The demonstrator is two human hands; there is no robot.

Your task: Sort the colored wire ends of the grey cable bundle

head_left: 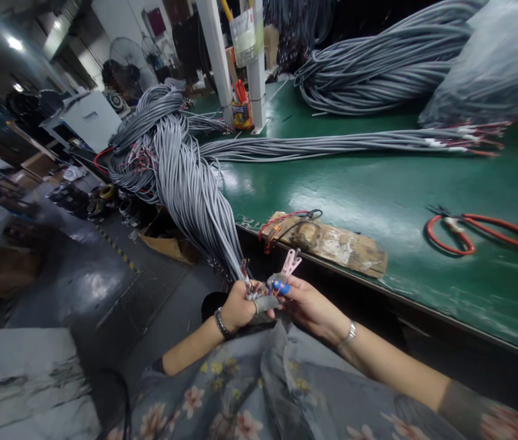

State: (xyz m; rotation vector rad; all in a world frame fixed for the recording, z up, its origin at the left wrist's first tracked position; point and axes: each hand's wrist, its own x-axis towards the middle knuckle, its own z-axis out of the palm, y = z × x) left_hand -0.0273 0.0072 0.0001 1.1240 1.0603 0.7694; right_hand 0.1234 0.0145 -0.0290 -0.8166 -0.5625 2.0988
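Note:
A thick bundle of grey cables (pixel 186 177) hangs off the left end of the green bench (pixel 378 183) down to my lap. My left hand (pixel 239 305) is closed around the bundle's lower ends, where thin coloured wires stick out. My right hand (pixel 307 302) is closed on a small tool with pink handles (pixel 290 264) and a blue tip, held right against those wire ends. Both hands sit just below the bench's front edge, over my flowered clothing.
A worn wooden block (pixel 332 241) with red and black wires lies at the bench edge. Red-handled scissors (pixel 479 231) lie to the right. More grey cable coils (pixel 378 67) and a plastic bag fill the back. Cardboard boxes and machines stand on the floor to the left.

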